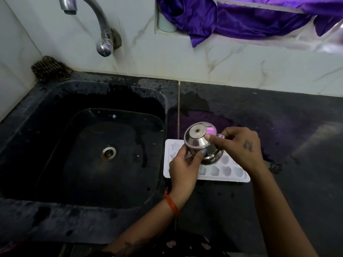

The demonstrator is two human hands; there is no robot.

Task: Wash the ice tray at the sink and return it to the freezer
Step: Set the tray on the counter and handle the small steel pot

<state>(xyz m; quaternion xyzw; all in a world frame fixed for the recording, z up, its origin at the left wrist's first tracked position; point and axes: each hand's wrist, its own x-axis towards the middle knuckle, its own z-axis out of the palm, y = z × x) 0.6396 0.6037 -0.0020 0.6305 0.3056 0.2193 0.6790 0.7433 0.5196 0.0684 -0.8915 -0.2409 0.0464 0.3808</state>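
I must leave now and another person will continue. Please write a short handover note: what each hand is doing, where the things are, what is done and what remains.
Left hand: grips the side of a steel pot, which is tilted over the tray.
Right hand: holds the pot from the right, thumb on its bottom.
Ice tray: white, lying flat on the wet black counter, just right of the sink. Its cells look pale; I cannot tell whether they hold water.
Tap: no water is running.
Done: the tray is out of the sink; whether it has been washed cannot be told.
Left: finish with the pot, then carry the tray to the freezer, which is not in view.
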